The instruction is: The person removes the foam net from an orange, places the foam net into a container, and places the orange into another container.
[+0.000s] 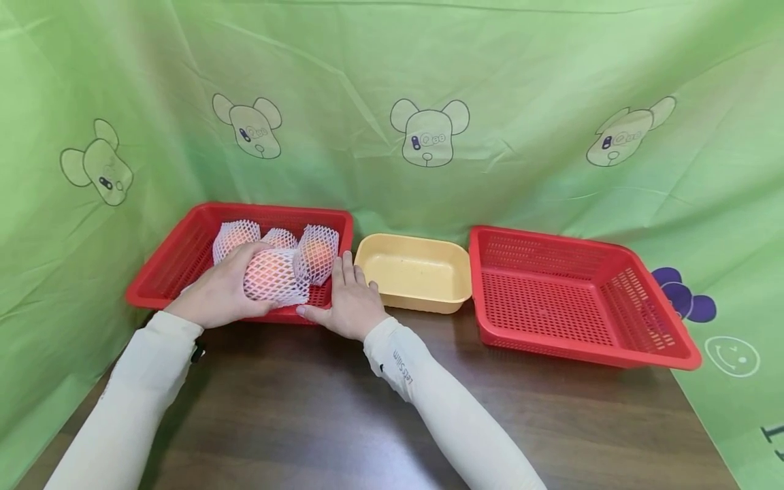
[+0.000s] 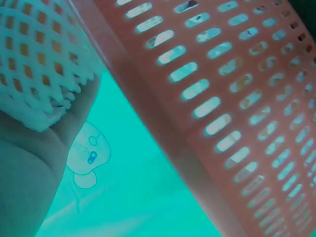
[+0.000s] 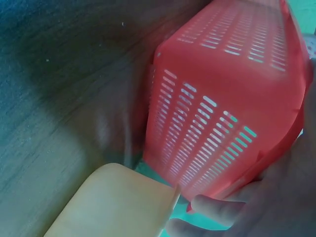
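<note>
My left hand [image 1: 223, 292] grips an orange-pink fruit in a white foam net [image 1: 272, 275] over the front of the left red basket [image 1: 275, 209]. In the left wrist view the net's frayed end [image 2: 37, 54] lies against the palm, beside the slotted basket wall [image 2: 197, 148]. Behind it, several more netted fruits [image 1: 318, 253] sit inside this basket. My right hand [image 1: 352, 303] rests at the basket's front right corner, fingers extended along the right rim and thumb toward the front. The right wrist view has those fingers [image 3: 217, 210] against the rim.
A pale yellow tub [image 1: 413, 269] stands just right of the left basket. Beyond it is a second red basket [image 1: 539, 306], with nothing in it. All three stand on a dark wooden table [image 1: 306, 408] before a green printed curtain [image 1: 343, 102].
</note>
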### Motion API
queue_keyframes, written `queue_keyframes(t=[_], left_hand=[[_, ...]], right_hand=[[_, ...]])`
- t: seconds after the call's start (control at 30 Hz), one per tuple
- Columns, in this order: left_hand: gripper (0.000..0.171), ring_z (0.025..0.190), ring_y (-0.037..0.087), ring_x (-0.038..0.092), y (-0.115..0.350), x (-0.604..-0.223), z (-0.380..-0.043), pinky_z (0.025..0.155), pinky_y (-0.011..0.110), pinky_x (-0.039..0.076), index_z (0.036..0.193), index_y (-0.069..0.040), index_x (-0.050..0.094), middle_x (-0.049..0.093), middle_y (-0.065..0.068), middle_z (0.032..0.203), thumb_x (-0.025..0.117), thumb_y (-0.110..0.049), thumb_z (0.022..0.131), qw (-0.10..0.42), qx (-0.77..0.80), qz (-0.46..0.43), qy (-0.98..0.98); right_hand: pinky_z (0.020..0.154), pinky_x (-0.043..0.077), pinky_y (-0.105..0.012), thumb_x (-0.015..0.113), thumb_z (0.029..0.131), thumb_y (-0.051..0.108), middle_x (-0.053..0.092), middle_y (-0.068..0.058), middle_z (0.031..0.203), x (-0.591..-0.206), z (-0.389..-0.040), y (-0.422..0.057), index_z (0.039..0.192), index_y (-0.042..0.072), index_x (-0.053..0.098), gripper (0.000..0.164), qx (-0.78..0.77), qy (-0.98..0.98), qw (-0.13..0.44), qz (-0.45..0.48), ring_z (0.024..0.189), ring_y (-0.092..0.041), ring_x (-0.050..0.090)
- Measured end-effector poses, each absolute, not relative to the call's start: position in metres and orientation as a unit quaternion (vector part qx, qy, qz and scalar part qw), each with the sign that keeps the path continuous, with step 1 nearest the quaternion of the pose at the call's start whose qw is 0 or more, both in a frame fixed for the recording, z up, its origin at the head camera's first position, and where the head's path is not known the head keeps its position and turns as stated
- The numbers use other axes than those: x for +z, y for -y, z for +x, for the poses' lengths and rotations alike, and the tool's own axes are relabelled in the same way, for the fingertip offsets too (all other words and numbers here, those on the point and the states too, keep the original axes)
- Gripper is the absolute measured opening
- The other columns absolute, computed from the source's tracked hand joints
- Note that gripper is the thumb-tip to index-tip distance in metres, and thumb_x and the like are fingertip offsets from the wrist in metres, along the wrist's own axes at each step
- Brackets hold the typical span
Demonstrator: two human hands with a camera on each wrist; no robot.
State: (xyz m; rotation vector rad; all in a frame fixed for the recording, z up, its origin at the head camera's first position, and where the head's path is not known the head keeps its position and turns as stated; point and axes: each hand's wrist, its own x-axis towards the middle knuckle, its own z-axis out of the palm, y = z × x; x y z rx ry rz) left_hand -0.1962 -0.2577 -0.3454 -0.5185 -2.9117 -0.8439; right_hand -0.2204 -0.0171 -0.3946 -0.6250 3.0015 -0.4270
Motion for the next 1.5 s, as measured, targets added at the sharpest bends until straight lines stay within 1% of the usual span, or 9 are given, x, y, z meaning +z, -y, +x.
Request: queue_keyframes(t=[0.2, 0.43, 0.57, 0.67, 0.83, 1.0, 1.1, 1.3, 1.5], left_hand=[[0.094, 0.112, 0.028, 0.053, 0.260, -0.351, -0.187, 0.088, 0.054, 0.050, 0.145, -0.013, 0.037, 0.050, 0.010, 0.132, 0.091, -0.029, 0.069, 0.047, -0.275, -0.164, 0.946], [0.094, 0.110, 0.026, 0.052, 0.257, -0.349, -0.178, 0.084, 0.052, 0.052, 0.143, -0.014, 0.039, 0.049, 0.008, 0.131, 0.093, -0.027, 0.066, 0.050, -0.286, -0.176, 0.941], [0.091, 0.108, 0.024, 0.052, 0.252, -0.348, -0.175, 0.083, 0.050, 0.051, 0.141, -0.015, 0.042, 0.050, 0.006, 0.130, 0.093, -0.025, 0.067, 0.053, -0.298, -0.197, 0.933], [0.095, 0.108, 0.023, 0.052, 0.247, -0.348, -0.171, 0.081, 0.049, 0.053, 0.142, -0.018, 0.041, 0.050, 0.004, 0.129, 0.094, -0.025, 0.064, 0.043, -0.309, -0.200, 0.929], [0.095, 0.106, 0.022, 0.053, 0.230, -0.353, -0.162, 0.080, 0.046, 0.054, 0.142, -0.018, 0.039, 0.051, 0.003, 0.127, 0.094, -0.027, 0.065, 0.021, -0.325, -0.219, 0.920], [0.086, 0.103, 0.016, 0.055, 0.204, -0.360, -0.153, 0.083, 0.042, 0.053, 0.139, -0.020, 0.044, 0.053, -0.002, 0.124, 0.092, -0.027, 0.067, 0.032, -0.331, -0.268, 0.904], [0.086, 0.102, 0.012, 0.056, 0.187, -0.360, -0.149, 0.082, 0.039, 0.053, 0.137, -0.022, 0.044, 0.053, -0.005, 0.123, 0.092, -0.028, 0.066, 0.029, -0.343, -0.291, 0.893], [0.086, 0.098, 0.008, 0.057, 0.146, -0.373, -0.150, 0.082, 0.033, 0.053, 0.137, -0.021, 0.044, 0.052, -0.007, 0.120, 0.091, -0.033, 0.066, -0.004, -0.347, -0.345, 0.872], [0.084, 0.095, 0.006, 0.058, 0.113, -0.395, -0.151, 0.083, 0.028, 0.052, 0.139, -0.019, 0.044, 0.050, -0.008, 0.123, 0.089, -0.036, 0.069, -0.057, -0.326, -0.379, 0.864]], right_hand=[[0.112, 0.033, -0.055, 0.051, 0.088, 0.078, 0.006, -0.014, 0.168, -0.394, -0.213, 0.013, 0.162, 0.004, 0.012, 0.111, -0.142, -0.968, 0.027, -0.207, 0.149, -0.036, 0.024], [0.113, 0.032, -0.055, 0.055, 0.084, 0.079, 0.006, -0.013, 0.169, -0.391, -0.202, -0.003, 0.162, 0.005, 0.011, 0.116, -0.150, -0.961, 0.019, -0.231, 0.151, -0.033, 0.020], [0.116, 0.026, -0.052, 0.057, 0.083, 0.079, 0.004, -0.011, 0.169, -0.388, -0.195, -0.020, 0.162, 0.007, 0.011, 0.116, -0.168, -0.956, 0.015, -0.241, 0.153, -0.029, 0.014], [0.119, 0.021, -0.050, 0.059, 0.084, 0.077, 0.002, -0.009, 0.169, -0.386, -0.189, -0.036, 0.163, 0.008, 0.009, 0.116, -0.186, -0.950, 0.020, -0.250, 0.153, -0.026, 0.009], [0.119, 0.018, -0.048, 0.064, 0.085, 0.072, -0.001, -0.008, 0.168, -0.385, -0.172, -0.066, 0.162, 0.005, 0.008, 0.116, -0.224, -0.939, 0.033, -0.259, 0.153, -0.024, 0.007], [0.118, 0.021, -0.053, 0.068, 0.085, 0.068, 0.001, -0.009, 0.168, -0.383, -0.156, -0.097, 0.161, 0.003, 0.010, 0.115, -0.237, -0.936, 0.034, -0.258, 0.153, -0.025, 0.009], [0.116, 0.023, -0.056, 0.068, 0.085, 0.068, 0.002, -0.011, 0.168, -0.384, -0.149, -0.116, 0.161, 0.002, 0.010, 0.115, -0.234, -0.938, 0.024, -0.256, 0.152, -0.027, 0.012], [0.114, 0.025, -0.060, 0.073, 0.085, 0.061, 0.005, -0.014, 0.167, -0.392, -0.137, -0.151, 0.160, 0.000, 0.012, 0.115, -0.247, -0.938, 0.006, -0.244, 0.151, -0.034, 0.017], [0.115, 0.023, -0.057, 0.071, 0.084, 0.065, 0.005, -0.013, 0.167, -0.392, -0.125, -0.173, 0.160, -0.002, 0.011, 0.117, -0.252, -0.934, -0.008, -0.252, 0.152, -0.030, 0.013]])
